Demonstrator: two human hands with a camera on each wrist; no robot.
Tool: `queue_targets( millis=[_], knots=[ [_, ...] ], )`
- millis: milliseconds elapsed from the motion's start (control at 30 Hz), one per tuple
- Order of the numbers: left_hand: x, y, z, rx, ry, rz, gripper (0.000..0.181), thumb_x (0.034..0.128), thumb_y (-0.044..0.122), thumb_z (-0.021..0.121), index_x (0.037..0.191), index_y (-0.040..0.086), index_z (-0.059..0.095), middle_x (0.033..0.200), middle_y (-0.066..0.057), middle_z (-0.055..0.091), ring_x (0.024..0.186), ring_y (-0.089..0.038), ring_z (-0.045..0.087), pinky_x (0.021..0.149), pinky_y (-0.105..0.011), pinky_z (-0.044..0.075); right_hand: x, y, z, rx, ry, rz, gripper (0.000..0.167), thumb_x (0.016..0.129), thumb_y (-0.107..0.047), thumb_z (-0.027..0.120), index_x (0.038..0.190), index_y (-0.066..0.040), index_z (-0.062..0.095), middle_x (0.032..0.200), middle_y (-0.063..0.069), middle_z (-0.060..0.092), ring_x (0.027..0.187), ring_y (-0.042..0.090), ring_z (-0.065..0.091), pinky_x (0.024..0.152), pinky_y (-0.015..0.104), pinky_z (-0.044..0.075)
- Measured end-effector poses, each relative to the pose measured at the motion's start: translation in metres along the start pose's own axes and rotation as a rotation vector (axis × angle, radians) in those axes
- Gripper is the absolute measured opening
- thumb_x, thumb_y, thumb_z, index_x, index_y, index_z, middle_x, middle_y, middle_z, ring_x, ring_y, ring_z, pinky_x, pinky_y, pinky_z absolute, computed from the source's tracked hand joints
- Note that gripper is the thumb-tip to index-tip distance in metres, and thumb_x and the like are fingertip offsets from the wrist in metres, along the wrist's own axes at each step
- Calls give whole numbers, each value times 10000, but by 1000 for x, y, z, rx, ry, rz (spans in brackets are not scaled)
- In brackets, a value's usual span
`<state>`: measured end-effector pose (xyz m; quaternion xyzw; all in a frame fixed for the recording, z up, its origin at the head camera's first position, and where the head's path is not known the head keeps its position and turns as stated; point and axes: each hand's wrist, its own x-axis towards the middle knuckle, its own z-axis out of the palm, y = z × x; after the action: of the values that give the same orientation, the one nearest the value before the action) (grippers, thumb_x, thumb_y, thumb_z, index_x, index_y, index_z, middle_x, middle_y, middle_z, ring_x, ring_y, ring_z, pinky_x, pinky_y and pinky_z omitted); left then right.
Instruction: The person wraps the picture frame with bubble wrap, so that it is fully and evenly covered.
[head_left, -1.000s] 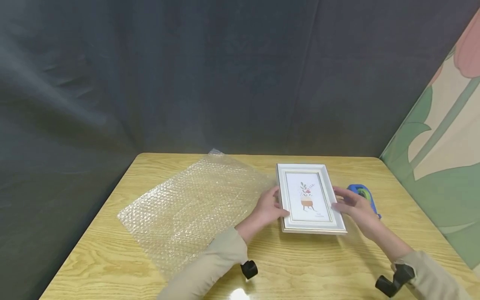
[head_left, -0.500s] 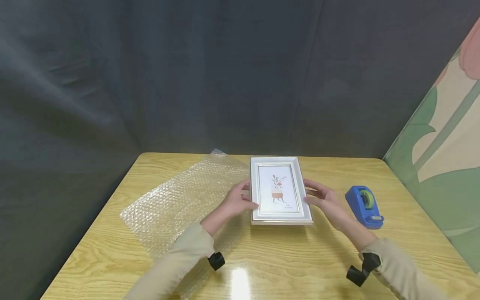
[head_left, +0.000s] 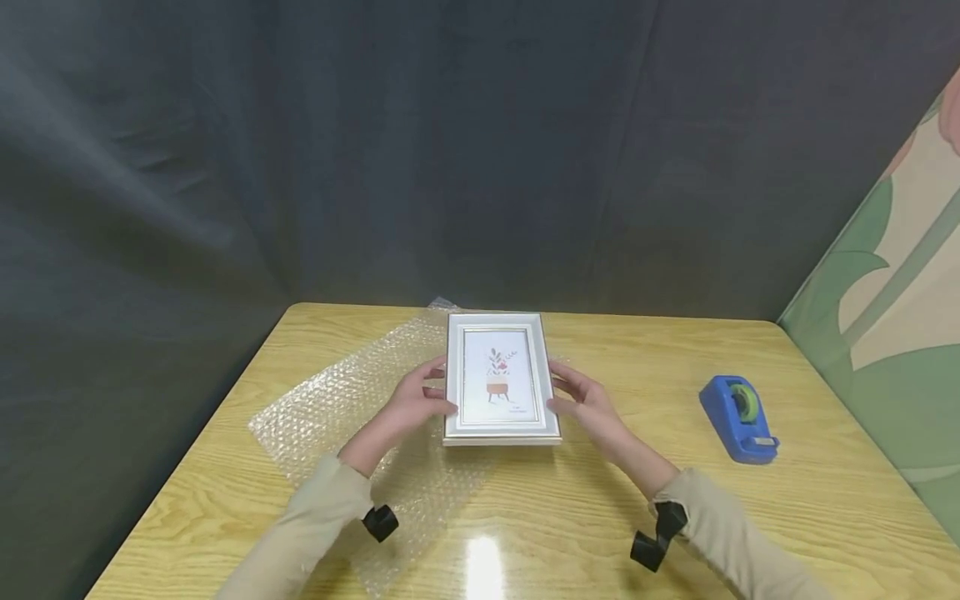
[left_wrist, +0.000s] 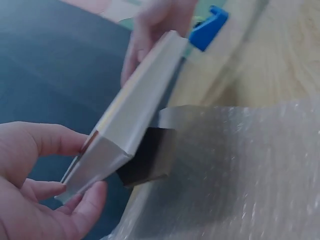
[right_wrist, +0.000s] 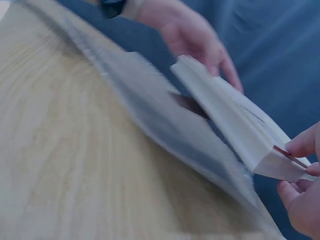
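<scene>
A white picture frame (head_left: 495, 430) with a plant-pot print is held face up by both hands, above the bubble wrap's right part. On its left side my left hand (head_left: 411, 402) grips the edge, thumb on the front border. My right hand (head_left: 588, 408) pinches the opposite edge the same way. In the left wrist view a dark flap (left_wrist: 150, 157), probably the stand, juts out behind the frame. The sheet of bubble wrap (head_left: 337, 408) lies flat on the table, partly hidden beneath the frame and left arm.
To the right on the wooden table (head_left: 622, 358) stands a blue tape dispenser (head_left: 738, 421) with a green roll. A dark curtain (head_left: 480, 158) hangs behind the table, and a flower-patterned panel (head_left: 900, 317) borders its right side.
Both hands have carried the picture frame leftward, from beside the tape dispenser to over the bubble wrap. The tape dispenser, formerly partly behind the right hand, now shows whole.
</scene>
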<state>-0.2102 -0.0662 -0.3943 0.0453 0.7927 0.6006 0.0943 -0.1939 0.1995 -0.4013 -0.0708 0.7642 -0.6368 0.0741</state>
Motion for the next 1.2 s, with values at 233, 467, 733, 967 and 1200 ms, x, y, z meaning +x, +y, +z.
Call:
queue_targets(
  millis=[233,467,733,967,1200],
  knots=[
    [-12,-3,-31,-12,6,-40,757,702,-70,650,1383,65,347,1276,-185,426,1032,-316,530,849,-376,490,7,3,32,23,-5,-22,596,826,39,543,1382,-16,337,1401,154,372,1265,304,370,1056,418,294],
    [-18,-15,-56,-13,-26,-45,742,737,-32,648,1394,48,314,1297,-205,392,1085,-345,503,870,-373,474,14,1,52,103,-30,-54,599,795,61,557,1359,18,357,1365,202,403,1278,321,348,1071,432,260],
    [-17,-33,-77,-5,-45,-37,761,734,-25,634,1403,3,270,1301,-243,380,1119,-385,484,878,-369,473,28,5,73,158,-62,-65,599,768,101,549,1336,75,362,1342,246,413,1257,349,367,1040,409,320],
    [-14,-45,-86,4,-35,-81,776,723,-40,622,1405,-4,253,1313,-254,358,1119,-389,483,856,-336,479,38,18,88,174,-104,-69,609,757,128,530,1338,78,355,1310,270,432,1219,379,406,1004,402,368],
    [-10,-52,-98,73,1,-137,768,697,-36,605,1390,-3,274,1324,-255,360,1097,-346,470,839,-335,461,48,19,104,171,-110,-46,613,743,108,538,1330,77,366,1280,278,458,1185,385,445,962,383,420]
  ],
)
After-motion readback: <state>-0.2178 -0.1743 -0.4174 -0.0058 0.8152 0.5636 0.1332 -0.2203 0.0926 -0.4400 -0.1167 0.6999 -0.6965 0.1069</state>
